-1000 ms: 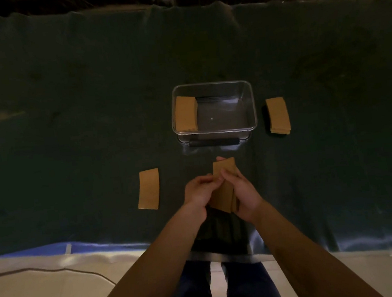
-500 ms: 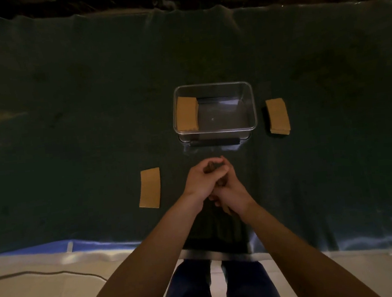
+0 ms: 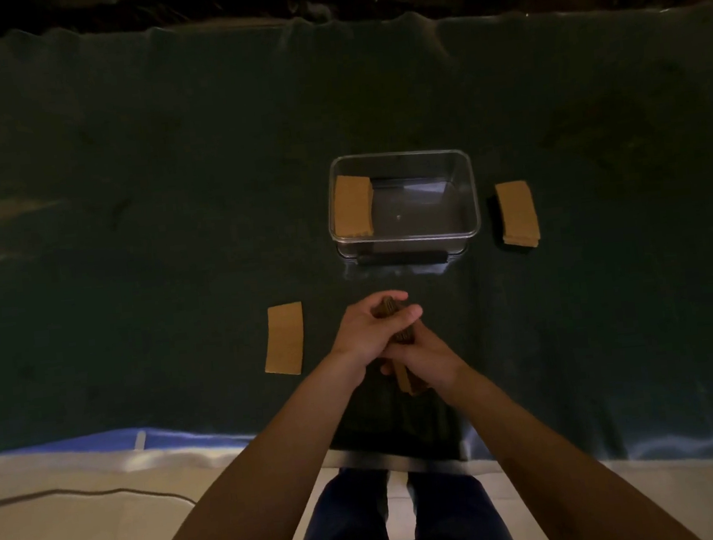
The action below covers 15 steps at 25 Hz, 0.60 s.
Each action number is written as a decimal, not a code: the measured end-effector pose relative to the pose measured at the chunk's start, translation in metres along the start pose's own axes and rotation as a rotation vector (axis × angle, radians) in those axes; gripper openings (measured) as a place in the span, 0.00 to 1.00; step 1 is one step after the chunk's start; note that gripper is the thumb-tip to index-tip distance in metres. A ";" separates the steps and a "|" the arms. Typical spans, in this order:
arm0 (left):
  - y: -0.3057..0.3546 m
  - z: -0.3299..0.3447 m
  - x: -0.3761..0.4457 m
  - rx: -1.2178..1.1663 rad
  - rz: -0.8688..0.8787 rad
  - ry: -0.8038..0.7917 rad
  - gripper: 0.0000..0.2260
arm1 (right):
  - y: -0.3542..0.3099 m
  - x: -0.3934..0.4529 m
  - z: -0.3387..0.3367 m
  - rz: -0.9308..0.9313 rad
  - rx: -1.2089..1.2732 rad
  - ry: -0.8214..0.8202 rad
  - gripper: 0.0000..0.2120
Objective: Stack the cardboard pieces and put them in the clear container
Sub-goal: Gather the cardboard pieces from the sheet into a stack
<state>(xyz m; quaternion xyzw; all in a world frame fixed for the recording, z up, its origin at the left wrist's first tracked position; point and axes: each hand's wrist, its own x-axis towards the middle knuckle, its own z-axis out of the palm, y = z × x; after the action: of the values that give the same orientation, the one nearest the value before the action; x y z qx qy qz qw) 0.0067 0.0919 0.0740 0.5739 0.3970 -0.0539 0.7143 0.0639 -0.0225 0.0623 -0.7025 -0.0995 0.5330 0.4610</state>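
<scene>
- Both hands closed round one bundle of cardboard pieces [image 3: 401,336] in the head view: left hand [image 3: 371,331] wraps over the far end from the left, right hand [image 3: 426,361] clamps the near end from the right. Neither is open.
- Bundle is turned edge-up and tilted; only a dark end sticks out past the left thumb and a corner [image 3: 404,380] below the right palm. Piece count is hard to read in this light, probably several.
- Handling, as I judge it: light, stiff, flat, dry. Should not slip much, but loose sheets will shear and fan out if squeezed on the faces alone.
- Best hold: long edges pinched between thumb and fingers, one end tapped on the surface [image 3: 169,244] to square it.
- Clear container [image 3: 467,198] sits just beyond the hands. One stack [image 3: 353,211] is already inside against its left wall; the rest of the floor is free.
- Another stack [image 3: 517,215] lies just right of the container, outside it.
- Single piece [image 3: 284,339] lies flat left of the hands, apart from them. Thin and flush to the cloth; lifting it likely needs a fingernail under an edge.
</scene>
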 end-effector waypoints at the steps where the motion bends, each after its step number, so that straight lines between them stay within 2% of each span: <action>1: -0.001 -0.001 -0.001 0.013 -0.007 -0.010 0.15 | -0.002 0.002 0.005 0.000 -0.023 0.001 0.14; 3: -0.005 -0.003 0.001 0.041 -0.019 -0.042 0.17 | -0.005 0.005 0.014 0.003 -0.031 0.042 0.09; 5: -0.007 -0.012 0.007 0.066 -0.030 -0.052 0.26 | -0.005 0.008 0.021 0.009 0.034 0.096 0.10; 6: -0.009 -0.020 0.012 0.078 -0.034 0.014 0.30 | -0.006 0.009 0.020 0.029 0.100 0.117 0.12; 7: -0.013 -0.032 0.018 0.116 -0.038 0.160 0.33 | -0.007 0.011 0.019 0.061 0.170 0.130 0.15; 9: -0.027 -0.066 0.034 0.350 -0.109 0.547 0.33 | -0.008 0.013 0.011 0.113 0.274 0.132 0.17; 10: -0.037 -0.083 0.037 0.494 -0.211 0.676 0.32 | -0.007 0.014 0.008 0.126 0.298 0.133 0.18; 12: -0.054 -0.104 0.040 0.711 -0.371 0.748 0.32 | -0.004 0.017 0.005 0.132 0.318 0.152 0.19; 15: -0.062 -0.104 0.046 0.861 -0.324 0.730 0.34 | 0.001 0.021 0.004 0.137 0.328 0.190 0.20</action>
<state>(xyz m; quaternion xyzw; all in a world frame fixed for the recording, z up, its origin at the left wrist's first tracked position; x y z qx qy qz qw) -0.0481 0.1783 -0.0059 0.7257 0.6423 -0.1178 0.2166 0.0687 -0.0072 0.0479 -0.6703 0.0809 0.5034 0.5391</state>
